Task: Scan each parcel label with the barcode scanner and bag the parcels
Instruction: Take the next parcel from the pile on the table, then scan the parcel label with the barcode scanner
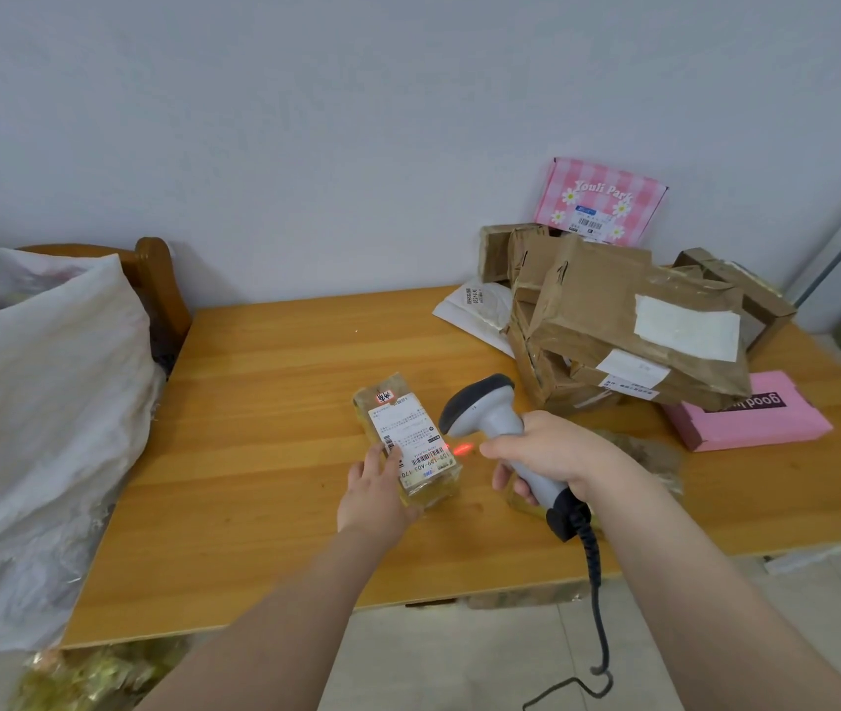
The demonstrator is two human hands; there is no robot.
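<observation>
At 9 o'clock the white woven sack [38,402] slumps beside the counter [279,402], well apart from the work. At centre the small taped parcel [408,433] lies label-up under the left hand [377,484]; its grip is slack, flat fingers only pressing. The right hand [556,454] keeps a full grip curled round the barcode scanner [485,407]. Its red beam [462,448] lands at the parcel's 3 o'clock, off the barcode [431,456], so a missed read looks likely. The dangling cable [595,582] might snag.

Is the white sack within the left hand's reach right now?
Probably yes: the sack lies on the left hand's side, only bare table between, though that hand rests on a parcel.
</observation>
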